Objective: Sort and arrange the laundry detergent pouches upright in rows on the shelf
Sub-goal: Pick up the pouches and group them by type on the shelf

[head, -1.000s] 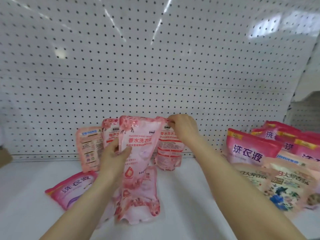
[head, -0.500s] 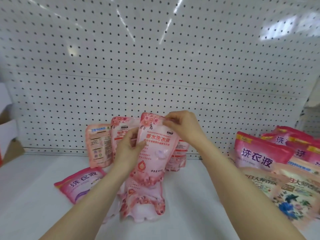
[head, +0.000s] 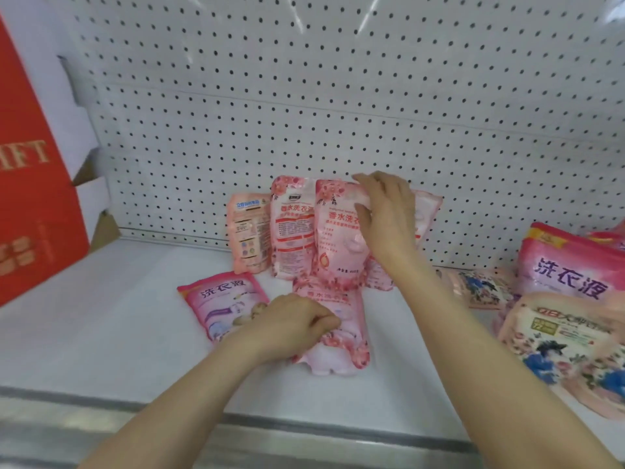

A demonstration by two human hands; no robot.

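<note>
Right hand (head: 389,228): fingers (head: 378,184) a little spread and curled over the top edge of the upright pink flower-printed plastic pouch (head: 338,245), thumb on its front, gripping it
Upright pouch: stands on the white shelf (head: 118,316) against the white pegboard back panel (head: 304,113), overlapping a matching pink pouch (head: 291,238) on its left
Left hand (head: 287,328): fingers curled, thumb and forefinger tips together on the flat pink flower-printed pouch (head: 341,346); whether they pinch it, I cannot tell
Flat pouch: lies on the shelf just in front of the upright one
Others: peach pouch (head: 248,231) upright at the row's left end; magenta pouch (head: 220,302) flat beside the left hand; heap of pouches (head: 568,316) at right
Left edge: red cardboard box (head: 33,181)
</note>
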